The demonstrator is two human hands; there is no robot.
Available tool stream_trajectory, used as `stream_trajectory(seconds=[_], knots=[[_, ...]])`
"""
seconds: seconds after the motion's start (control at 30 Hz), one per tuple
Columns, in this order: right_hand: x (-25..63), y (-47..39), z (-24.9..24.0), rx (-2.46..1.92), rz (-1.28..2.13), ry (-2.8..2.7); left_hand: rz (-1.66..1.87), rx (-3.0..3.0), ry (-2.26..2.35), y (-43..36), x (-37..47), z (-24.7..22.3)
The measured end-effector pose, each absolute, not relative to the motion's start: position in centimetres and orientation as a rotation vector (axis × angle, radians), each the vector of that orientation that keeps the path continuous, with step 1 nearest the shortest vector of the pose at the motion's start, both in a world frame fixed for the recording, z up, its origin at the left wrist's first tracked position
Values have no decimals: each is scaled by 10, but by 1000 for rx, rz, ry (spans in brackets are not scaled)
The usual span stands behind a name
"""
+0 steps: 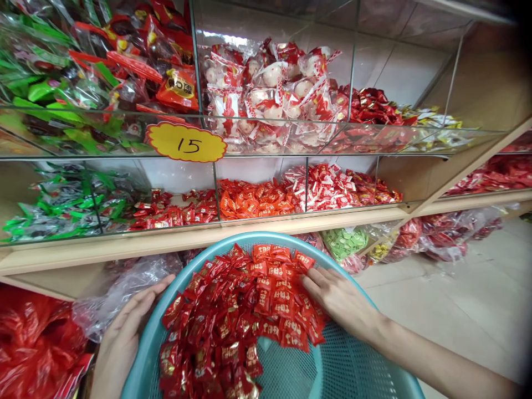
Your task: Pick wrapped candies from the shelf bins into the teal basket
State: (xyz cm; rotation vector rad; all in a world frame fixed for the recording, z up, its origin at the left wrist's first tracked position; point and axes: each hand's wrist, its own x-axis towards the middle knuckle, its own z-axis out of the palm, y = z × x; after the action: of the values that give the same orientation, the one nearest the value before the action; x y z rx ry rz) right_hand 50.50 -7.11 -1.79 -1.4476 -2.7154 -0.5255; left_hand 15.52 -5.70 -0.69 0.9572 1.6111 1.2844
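Observation:
A blue-green plastic basket (pixel 143 354) sits low in front of me. Against its outer left side lies my left hand (pixel 128 324), bracing the basket, with long fingers reaching up towards the rim. Inside, darker red wrapped candies (pixel 216 321) with gold print fill the left part. Brighter red wrapped candies (pixel 280 293) with pale lettering lie at the upper right of the pile. My right hand (pixel 338 296) reaches over the right rim, its fingers curled down onto these brighter candies; the fingertips are partly hidden. The mesh bottom shows at the lower right.
Glass-fronted shelves (pixel 266 152) hold candies sorted by compartment. A yellow price tag (pixel 187 142) reading 15 hangs on the upper glass. Bagged candies (pixel 344 244) lie beneath the wooden ledge (pixel 266 227). A red plastic bag (pixel 37 343) lies at the left; tiled floor (pixel 449 299) at right.

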Motion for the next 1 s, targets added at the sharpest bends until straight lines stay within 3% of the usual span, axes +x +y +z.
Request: stream_trajectory(seconds=[0.37, 0.6, 0.8, 1.0], knots=[[496, -64, 6, -1428, -453, -2628, 1288, 965, 1581, -57, 151, -10], [478, 32, 70, -1398, -196, -2509, 1320, 887, 1509, -58, 154, -10], [470, 119, 66, -1448, -23, -2736, 1397, 754, 1496, -64, 164, -9], [454, 129, 67, -1575, 6, -2849, 1342, 825, 1595, -63, 162, -1]])
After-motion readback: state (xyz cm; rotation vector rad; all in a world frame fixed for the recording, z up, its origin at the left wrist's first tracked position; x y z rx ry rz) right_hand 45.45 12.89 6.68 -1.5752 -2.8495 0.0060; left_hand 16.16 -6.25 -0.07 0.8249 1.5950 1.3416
